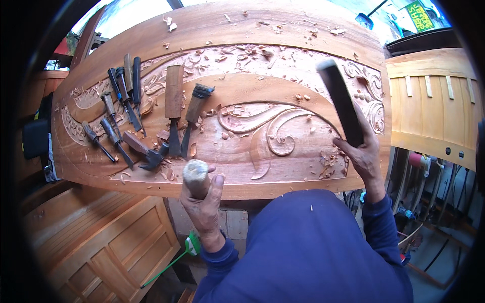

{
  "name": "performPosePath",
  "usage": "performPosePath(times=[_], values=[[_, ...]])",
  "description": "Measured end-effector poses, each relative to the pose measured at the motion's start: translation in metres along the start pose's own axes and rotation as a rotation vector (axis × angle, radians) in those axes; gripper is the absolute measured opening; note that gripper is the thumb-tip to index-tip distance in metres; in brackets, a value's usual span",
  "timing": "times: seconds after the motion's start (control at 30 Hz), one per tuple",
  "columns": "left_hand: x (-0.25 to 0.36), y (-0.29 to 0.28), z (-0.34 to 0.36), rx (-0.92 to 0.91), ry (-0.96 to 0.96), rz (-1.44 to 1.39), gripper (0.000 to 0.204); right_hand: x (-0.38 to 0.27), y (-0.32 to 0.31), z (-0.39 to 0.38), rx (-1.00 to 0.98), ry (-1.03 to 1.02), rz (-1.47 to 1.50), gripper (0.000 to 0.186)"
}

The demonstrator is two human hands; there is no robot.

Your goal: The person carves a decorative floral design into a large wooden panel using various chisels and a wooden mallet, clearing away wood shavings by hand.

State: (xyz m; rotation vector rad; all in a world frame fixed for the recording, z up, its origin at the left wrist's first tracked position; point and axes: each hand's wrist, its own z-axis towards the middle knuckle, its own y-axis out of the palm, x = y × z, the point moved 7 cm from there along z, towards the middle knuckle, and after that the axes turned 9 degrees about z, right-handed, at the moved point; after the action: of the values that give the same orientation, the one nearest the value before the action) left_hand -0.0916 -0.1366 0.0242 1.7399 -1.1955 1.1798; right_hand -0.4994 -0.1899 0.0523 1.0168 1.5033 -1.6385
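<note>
- Our left hand (204,199) is wrapped tight around the wooden handle of a chisel (196,178); the battered handle butt points up toward us and the blade is hidden below the fist.
- Our right hand (361,154) is closed around a dark mallet (339,101), gripping its lower end; the head is raised up and away from us, blurred.
- The mallet's long axis runs diagonally, from the right fist up and to the left, tilted toward the chisel side.
- The chisel butt lies to the left of and lower than the mallet head, well apart from it; between the two hands sits the carved scroll (275,132).
- The chisel stands near the close edge of the carved wooden panel (283,55), just in front of the left fist; we cannot tell where the edge bites.
- The left hand is the one on the panel; the right hand hangs above its right end.
- Beyond the left hand: two wide chisels (183,113) lying flat, long axes pointing away from us, and farther left a row of narrow gouges (118,108).
- Wood chips (331,161) lie just left of the right wrist.
</note>
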Motion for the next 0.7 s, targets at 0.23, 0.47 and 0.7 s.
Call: performPosePath(times=[0.23,0.47,0.7], values=[[-0.005,-0.010,0.020,-0.007,0.131,0.874,0.043,0.022,-0.036,-0.051,0.141,0.122,-0.496,0.090],[-0.007,-0.011,0.026,-0.082,0.258,0.866,0.058,0.033,-0.028,-0.063,0.160,0.093,-0.609,0.087],[0.012,-0.044,0.012,-0.247,0.257,0.828,0.047,0.002,-0.017,-0.089,0.373,-0.142,-0.802,0.081]])
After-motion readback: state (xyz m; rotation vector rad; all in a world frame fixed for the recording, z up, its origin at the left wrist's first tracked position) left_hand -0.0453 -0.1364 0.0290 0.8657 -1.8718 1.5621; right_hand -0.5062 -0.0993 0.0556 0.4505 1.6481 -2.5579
